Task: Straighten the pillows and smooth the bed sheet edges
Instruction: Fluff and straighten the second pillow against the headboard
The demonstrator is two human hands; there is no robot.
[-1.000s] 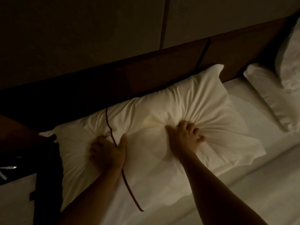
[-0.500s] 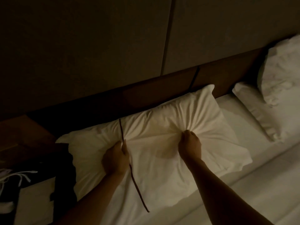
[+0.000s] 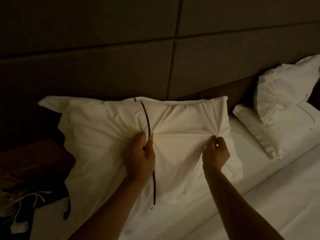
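Note:
A white pillow [image 3: 107,129] with a dark red piping line stands lifted at the head of the bed, its top edge against the headboard. My left hand [image 3: 140,156] pinches a fold of its cover right at the piping. My right hand [image 3: 215,153] grips a bunch of the cover near the pillow's right side, and the fabric is pulled tight between both hands. Two more white pillows lie at the right: a flat pillow [image 3: 277,134] and a plump pillow [image 3: 284,84] leaning on it. The white bed sheet [image 3: 242,196] spreads below.
A padded wall panel [image 3: 103,49] rises behind the dark wooden headboard [image 3: 240,89]. At the left stands a dark wooden nightstand [image 3: 34,163] with white cables [image 3: 22,205] on it. The room is dim.
Both hands went from pressing flat on the pillow to gripping its cover. The pillow has risen off the bed and stands more upright against the headboard. The camera view has tilted upward.

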